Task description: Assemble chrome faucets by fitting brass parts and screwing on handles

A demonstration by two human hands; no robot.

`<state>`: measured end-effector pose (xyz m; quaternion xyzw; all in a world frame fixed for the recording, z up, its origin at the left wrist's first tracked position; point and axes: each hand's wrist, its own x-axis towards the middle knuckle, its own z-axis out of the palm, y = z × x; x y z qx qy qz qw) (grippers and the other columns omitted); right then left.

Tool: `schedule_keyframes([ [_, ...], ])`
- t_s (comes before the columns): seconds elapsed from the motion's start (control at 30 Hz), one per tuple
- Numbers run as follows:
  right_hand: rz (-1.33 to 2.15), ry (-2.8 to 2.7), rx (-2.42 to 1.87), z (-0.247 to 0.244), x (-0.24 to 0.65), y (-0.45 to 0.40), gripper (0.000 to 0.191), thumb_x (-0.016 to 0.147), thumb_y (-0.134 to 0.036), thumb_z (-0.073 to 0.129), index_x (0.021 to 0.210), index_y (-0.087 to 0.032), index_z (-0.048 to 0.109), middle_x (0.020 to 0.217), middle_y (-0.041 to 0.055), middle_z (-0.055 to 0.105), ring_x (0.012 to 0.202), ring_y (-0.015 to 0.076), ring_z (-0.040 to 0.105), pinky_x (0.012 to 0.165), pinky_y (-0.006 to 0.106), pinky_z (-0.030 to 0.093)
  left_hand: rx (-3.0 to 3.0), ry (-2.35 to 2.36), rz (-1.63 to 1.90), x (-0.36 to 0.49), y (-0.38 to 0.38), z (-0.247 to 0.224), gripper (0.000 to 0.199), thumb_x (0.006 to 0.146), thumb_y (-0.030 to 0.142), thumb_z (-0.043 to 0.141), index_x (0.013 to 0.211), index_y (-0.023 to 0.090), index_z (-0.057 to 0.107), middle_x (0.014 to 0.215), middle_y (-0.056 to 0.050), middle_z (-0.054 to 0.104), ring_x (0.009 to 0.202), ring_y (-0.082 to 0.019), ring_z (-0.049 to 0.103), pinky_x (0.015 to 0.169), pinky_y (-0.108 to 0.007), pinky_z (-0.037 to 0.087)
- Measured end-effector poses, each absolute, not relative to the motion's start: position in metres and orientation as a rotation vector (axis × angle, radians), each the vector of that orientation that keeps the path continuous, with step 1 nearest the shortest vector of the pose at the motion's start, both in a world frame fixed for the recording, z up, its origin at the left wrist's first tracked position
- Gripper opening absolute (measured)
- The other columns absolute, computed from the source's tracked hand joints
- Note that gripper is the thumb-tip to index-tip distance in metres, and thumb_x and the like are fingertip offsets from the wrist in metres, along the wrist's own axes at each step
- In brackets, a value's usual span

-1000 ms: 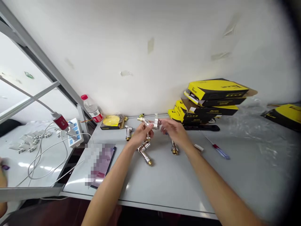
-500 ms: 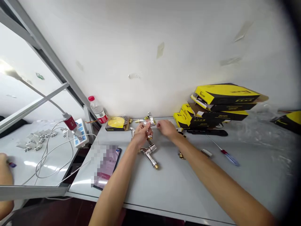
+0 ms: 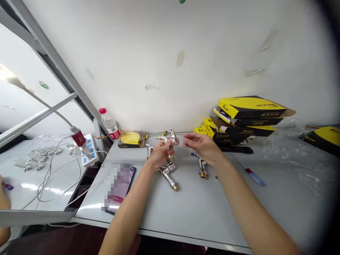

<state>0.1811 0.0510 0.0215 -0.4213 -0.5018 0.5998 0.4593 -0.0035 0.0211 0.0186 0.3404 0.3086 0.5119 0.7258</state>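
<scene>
My left hand (image 3: pixel 158 154) is closed round a chrome faucet (image 3: pixel 174 141), its handle sticking up and its round end facing my right hand. Just right of that faucet, the fingers of my right hand (image 3: pixel 199 143) pinch something thin and small that I cannot make out. A second chrome faucet (image 3: pixel 166 175) with a brass end lies on the grey table below my left hand. Another faucet (image 3: pixel 202 168) lies under my right hand, brass end towards me. Part of one more chrome faucet (image 3: pixel 149 150) shows left of my left hand.
Yellow and black boxes (image 3: pixel 249 108) are stacked at the back right, near a screwdriver (image 3: pixel 255 176) and plastic wrap (image 3: pixel 300 156). Leftwards are a phone (image 3: pixel 123 187), a bottle (image 3: pixel 110 124), a flat box (image 3: pixel 130 139) and a power strip (image 3: pixel 90 150). Another person's arm (image 3: pixel 4 205) shows far left.
My right hand has shifted right, turned and spread a little from the held faucet, uncovering the faucet beneath it. The faucet in my left hand has turned slightly.
</scene>
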Motion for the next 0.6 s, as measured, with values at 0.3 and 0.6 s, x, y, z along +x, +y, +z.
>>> schedule_keyframes([
  [0.3,1.501,-1.162,-1.024,0.044,0.17,0.036,0.051,0.052,-0.042,0.09,0.091,-0.015,0.071,0.094,0.0064,0.074,0.088,0.0176,0.068,0.092,0.038,0.055,0.744,0.641,1.105,-0.001,0.017,0.02,0.037,0.073,0.04,0.081,0.092,0.014,0.063,0.079,0.0,0.058,0.053,-0.004,0.037,0.054,-0.02,0.037],
  [0.6,1.38,-1.235,-1.04,0.045,0.163,0.032,0.046,0.056,-0.045,0.087,0.087,-0.016,0.071,0.093,0.0064,0.073,0.088,0.0178,0.066,0.086,0.034,0.054,0.759,0.634,1.096,-0.002,0.018,0.02,0.041,0.073,0.042,0.081,0.098,0.015,0.063,0.074,0.002,0.053,0.054,-0.004,0.036,0.056,-0.02,0.036],
])
